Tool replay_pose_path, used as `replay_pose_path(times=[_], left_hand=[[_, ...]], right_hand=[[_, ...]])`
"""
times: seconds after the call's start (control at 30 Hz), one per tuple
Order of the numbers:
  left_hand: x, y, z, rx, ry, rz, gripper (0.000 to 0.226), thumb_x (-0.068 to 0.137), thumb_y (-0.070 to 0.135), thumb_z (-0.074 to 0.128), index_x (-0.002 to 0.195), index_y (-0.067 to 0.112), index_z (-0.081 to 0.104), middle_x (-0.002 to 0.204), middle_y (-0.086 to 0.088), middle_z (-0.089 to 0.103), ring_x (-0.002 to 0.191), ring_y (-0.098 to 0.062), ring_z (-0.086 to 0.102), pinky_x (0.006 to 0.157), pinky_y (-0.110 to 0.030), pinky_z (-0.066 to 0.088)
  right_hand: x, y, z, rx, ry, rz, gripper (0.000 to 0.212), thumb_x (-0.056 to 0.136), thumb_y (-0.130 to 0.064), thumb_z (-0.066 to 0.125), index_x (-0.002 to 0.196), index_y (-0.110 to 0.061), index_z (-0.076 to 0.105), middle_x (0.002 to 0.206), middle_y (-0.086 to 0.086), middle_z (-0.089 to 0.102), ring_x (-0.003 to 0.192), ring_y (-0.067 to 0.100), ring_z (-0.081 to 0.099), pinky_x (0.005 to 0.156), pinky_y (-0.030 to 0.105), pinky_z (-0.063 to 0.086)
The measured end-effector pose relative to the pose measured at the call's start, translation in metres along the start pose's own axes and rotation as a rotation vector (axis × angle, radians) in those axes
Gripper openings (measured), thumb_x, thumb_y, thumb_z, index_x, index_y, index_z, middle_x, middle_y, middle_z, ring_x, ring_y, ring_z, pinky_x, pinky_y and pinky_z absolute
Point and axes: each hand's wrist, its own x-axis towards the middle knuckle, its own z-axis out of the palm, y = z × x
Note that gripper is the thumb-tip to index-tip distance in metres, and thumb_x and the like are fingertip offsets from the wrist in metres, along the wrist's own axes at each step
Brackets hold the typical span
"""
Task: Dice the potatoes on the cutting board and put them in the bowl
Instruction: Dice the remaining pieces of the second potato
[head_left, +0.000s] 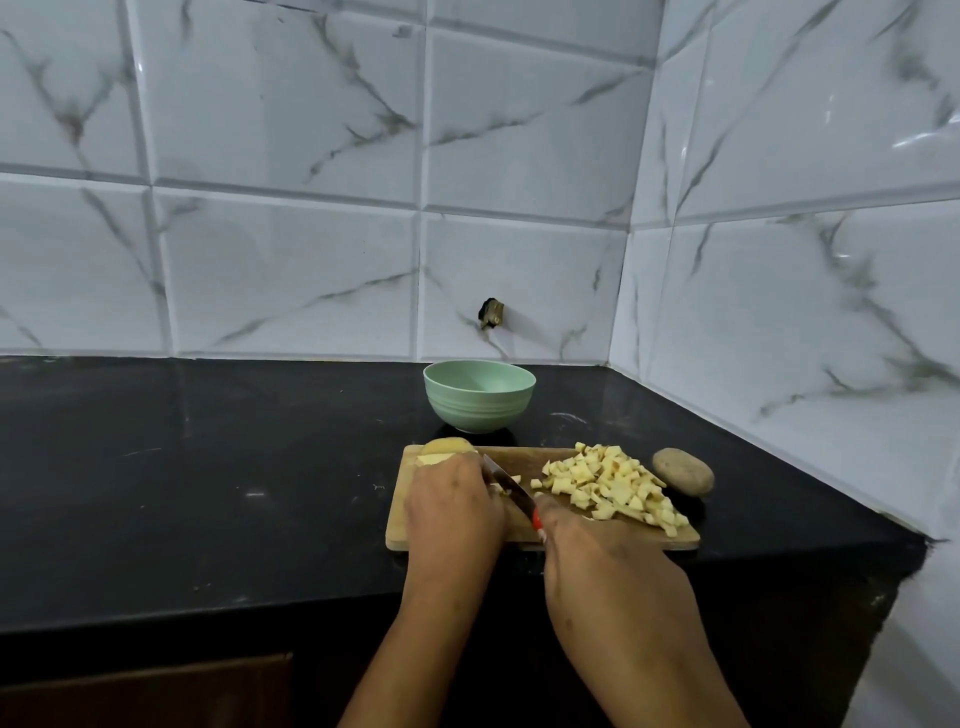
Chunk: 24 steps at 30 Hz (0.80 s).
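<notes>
A wooden cutting board (524, 454) lies on the black counter. A heap of pale potato dice (613, 483) covers its right half. At the board's far left corner sits a cut potato piece (445, 449), and my left hand (452, 506) curls over potato slices just in front of it. My right hand (597, 556) grips a knife with a red handle (536, 519); its dark blade (506, 480) points toward my left fingers. A few small cut bits lie beside the blade. Behind the board stands a mint-green bowl (479, 397) that looks empty.
A whole unpeeled potato (682, 471) lies on the counter just right of the board. White marble tile walls close in behind and on the right. The black counter (208, 467) stretches left, and its front edge runs below my forearms.
</notes>
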Motion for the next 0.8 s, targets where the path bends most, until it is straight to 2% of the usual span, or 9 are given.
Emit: replay_pose_path(times=[0.07, 0.13, 0.27, 0.5, 0.67, 0.8], left_hand=[[0.000, -0.001, 0.002, -0.003, 0.004, -0.010, 0.020, 0.092, 0.021, 0.051, 0.105, 0.022, 0.066, 0.097, 0.007, 0.068, 0.094, -0.012, 0.058, 0.080, -0.027, 0.046], [0.000, -0.002, 0.003, 0.000, 0.008, -0.022, 0.019, 0.092, 0.021, 0.051, 0.103, 0.020, 0.067, 0.096, 0.006, 0.068, 0.093, -0.013, 0.058, 0.079, -0.027, 0.045], [0.002, -0.003, 0.004, 0.020, -0.006, -0.036, 0.018, 0.092, 0.024, 0.052, 0.101, 0.020, 0.067, 0.095, 0.006, 0.068, 0.094, -0.013, 0.058, 0.079, -0.028, 0.046], [0.003, -0.004, 0.006, 0.044, -0.044, -0.052, 0.019, 0.091, 0.022, 0.050, 0.099, 0.019, 0.066, 0.095, 0.006, 0.067, 0.097, -0.015, 0.057, 0.083, -0.031, 0.046], [0.000, -0.002, 0.003, 0.092, -0.019, -0.029, 0.019, 0.093, 0.027, 0.049, 0.102, 0.018, 0.062, 0.101, 0.006, 0.064, 0.100, -0.015, 0.054, 0.084, -0.027, 0.041], [0.008, 0.000, 0.001, 0.151, -0.056, -0.024, 0.019, 0.093, 0.023, 0.048, 0.102, 0.020, 0.064, 0.102, 0.005, 0.064, 0.098, -0.014, 0.055, 0.083, -0.028, 0.046]], right_hand=[[0.000, -0.003, -0.004, -0.019, -0.012, -0.009, 0.034, 0.101, -0.022, 0.034, 0.135, -0.024, 0.035, 0.087, -0.005, 0.051, 0.071, 0.014, 0.045, 0.055, 0.022, 0.036], [-0.002, -0.005, -0.008, -0.016, -0.031, -0.014, 0.034, 0.102, -0.021, 0.034, 0.136, -0.023, 0.035, 0.095, -0.004, 0.057, 0.073, 0.014, 0.044, 0.051, 0.020, 0.030], [0.000, -0.009, -0.008, -0.027, -0.090, -0.006, 0.033, 0.102, -0.018, 0.033, 0.135, -0.021, 0.036, 0.109, -0.003, 0.060, 0.082, 0.014, 0.053, 0.065, 0.025, 0.036], [0.010, -0.013, 0.009, -0.033, -0.161, 0.017, 0.036, 0.099, -0.011, 0.039, 0.135, -0.017, 0.041, 0.110, 0.001, 0.063, 0.097, 0.019, 0.062, 0.066, 0.029, 0.038], [0.013, 0.004, 0.000, 0.018, -0.148, 0.029, 0.030, 0.100, -0.020, 0.038, 0.126, -0.029, 0.052, 0.099, -0.005, 0.062, 0.085, 0.014, 0.061, 0.063, 0.026, 0.045], [0.024, 0.033, -0.005, 0.093, -0.114, 0.159, 0.032, 0.101, -0.026, 0.039, 0.127, -0.034, 0.056, 0.100, -0.005, 0.063, 0.078, 0.012, 0.057, 0.066, 0.028, 0.049]])
